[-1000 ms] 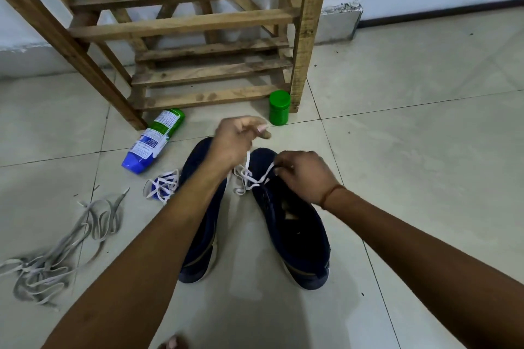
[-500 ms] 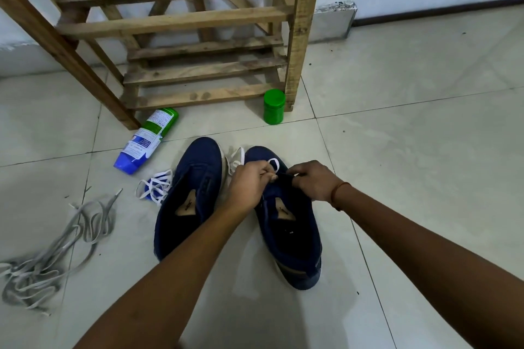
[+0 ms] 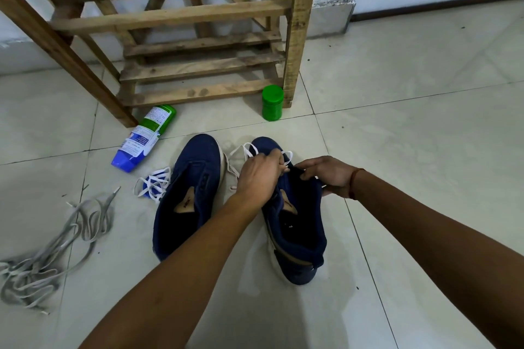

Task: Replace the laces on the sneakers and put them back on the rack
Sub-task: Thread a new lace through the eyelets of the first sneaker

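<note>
Two navy sneakers stand side by side on the tiled floor, toes toward the wooden rack (image 3: pixel 297 37). The left sneaker (image 3: pixel 195 178) has no lace. Over the right sneaker (image 3: pixel 297 235), my left hand (image 3: pixel 259 176) pinches a white lace (image 3: pixel 243 150) near the eyelets, and the lace loops out past the toe. My right hand (image 3: pixel 326 174) grips the dark upper edge of that shoe by the tongue. A second white lace (image 3: pixel 154 184) lies bundled left of the left sneaker. Old grey laces (image 3: pixel 51 252) lie in a heap at far left.
A blue and green bottle (image 3: pixel 144 137) lies on its side in front of the rack. A small green jar (image 3: pixel 272 102) stands by the rack's right post. Bare tiled floor stretches to the right, up to the white wall.
My left hand came down from a raised pull onto the right sneaker's eyelets, and the lace went slack. My right hand stayed on the shoe and shifted to its upper edge.
</note>
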